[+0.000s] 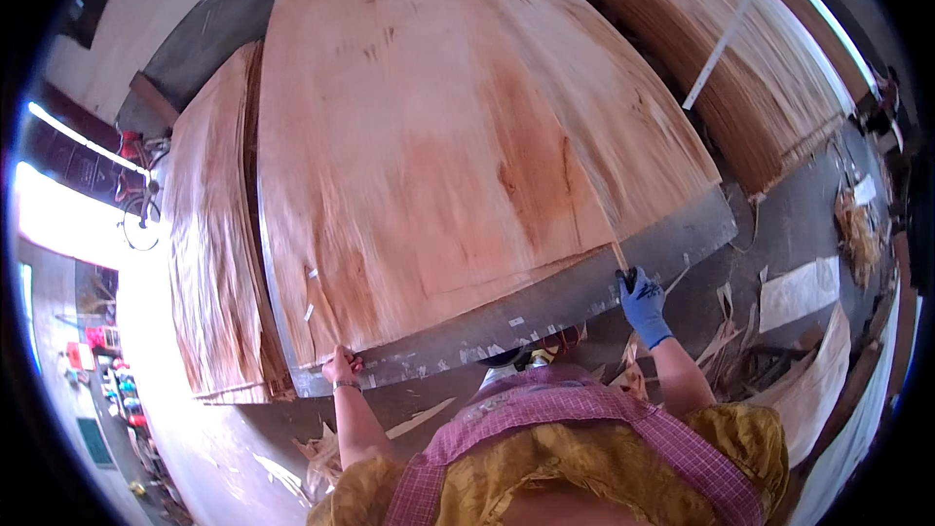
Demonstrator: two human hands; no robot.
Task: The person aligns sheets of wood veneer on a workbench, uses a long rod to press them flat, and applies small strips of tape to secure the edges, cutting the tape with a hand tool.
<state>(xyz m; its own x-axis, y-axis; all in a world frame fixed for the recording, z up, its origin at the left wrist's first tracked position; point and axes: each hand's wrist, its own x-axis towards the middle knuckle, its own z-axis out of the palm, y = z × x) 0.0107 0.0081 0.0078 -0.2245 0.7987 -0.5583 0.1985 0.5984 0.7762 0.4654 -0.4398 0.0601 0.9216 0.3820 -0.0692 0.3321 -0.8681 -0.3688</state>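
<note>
A large sheet of wood veneer (409, 124) lies over a grey table (467, 351), with brown stains and a few splits along its grain. My bare left hand (342, 367) has its fingers curled on the sheet's near edge, close to the left corner. On the right, my right hand (646, 305) wears a blue glove with dark fingertips. Between those fingers is the near end of a narrow veneer strip (619, 256), which runs along a seam in the veneer. White tape bits (309, 313) stick to the sheet near its left side.
Veneer stacks stand left (212, 234) and right (730, 73) of the table. A pale straight bar (730, 29) slants above the right stack. Torn veneer scraps (723, 336) and a pale sheet (800, 294) lie at the right. A bicycle (141, 215) stands far left.
</note>
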